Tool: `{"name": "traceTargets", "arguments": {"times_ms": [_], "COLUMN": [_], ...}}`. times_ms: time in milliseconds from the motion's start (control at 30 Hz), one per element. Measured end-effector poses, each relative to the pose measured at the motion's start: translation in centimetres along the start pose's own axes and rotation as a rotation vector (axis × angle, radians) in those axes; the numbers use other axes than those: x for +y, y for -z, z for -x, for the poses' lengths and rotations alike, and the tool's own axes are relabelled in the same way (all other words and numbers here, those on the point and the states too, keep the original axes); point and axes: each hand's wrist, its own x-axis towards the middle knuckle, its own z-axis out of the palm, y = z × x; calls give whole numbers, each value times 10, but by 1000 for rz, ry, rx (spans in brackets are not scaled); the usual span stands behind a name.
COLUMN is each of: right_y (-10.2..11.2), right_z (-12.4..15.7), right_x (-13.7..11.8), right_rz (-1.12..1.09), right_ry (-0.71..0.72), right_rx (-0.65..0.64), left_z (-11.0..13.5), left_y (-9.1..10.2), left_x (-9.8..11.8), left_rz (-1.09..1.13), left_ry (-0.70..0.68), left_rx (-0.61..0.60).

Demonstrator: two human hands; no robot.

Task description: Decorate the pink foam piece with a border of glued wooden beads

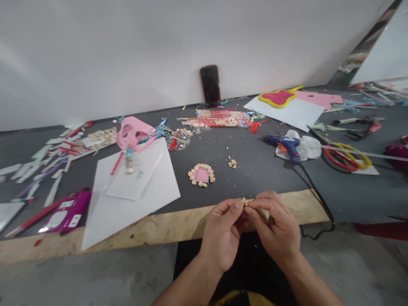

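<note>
My left hand (223, 231) and my right hand (276, 223) meet just in front of the table's wooden edge (153, 229). Both pinch a small cluster of pale wooden beads (245, 201) between thumb and fingertips. Farther out on the dark table top lies a small pink square ringed with the same beads (202, 174). A little pile of loose beads (232, 162) sits to its right.
White paper sheets (134, 187) lie at left with a pink paper mask (132, 132) behind them. A blue glue gun (285, 144) with a black cord lies at right, beside red and yellow rings (347, 157). A phone (210, 85) leans on the wall. Chopstick packets (219, 118) lie centre back.
</note>
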Motion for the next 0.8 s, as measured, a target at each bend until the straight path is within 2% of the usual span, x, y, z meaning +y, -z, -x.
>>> {"name": "traceTargets", "arguments": {"times_ms": [200,533,800], "right_y": [2,2,5], "right_z": [0,-3,-5], "right_x": [0,-1,0], "right_rz": [39,-3,3], "right_ry": [78,11,85], "right_rx": [-16,-21,-68], "left_z": [-1,-1,-3], "left_y": [0,0,2], "left_x": [1,2,5], "left_rz": [-31,-43,-94], "left_ry": [-36,-6,10], "left_rx": [-10,-2,-10]}}
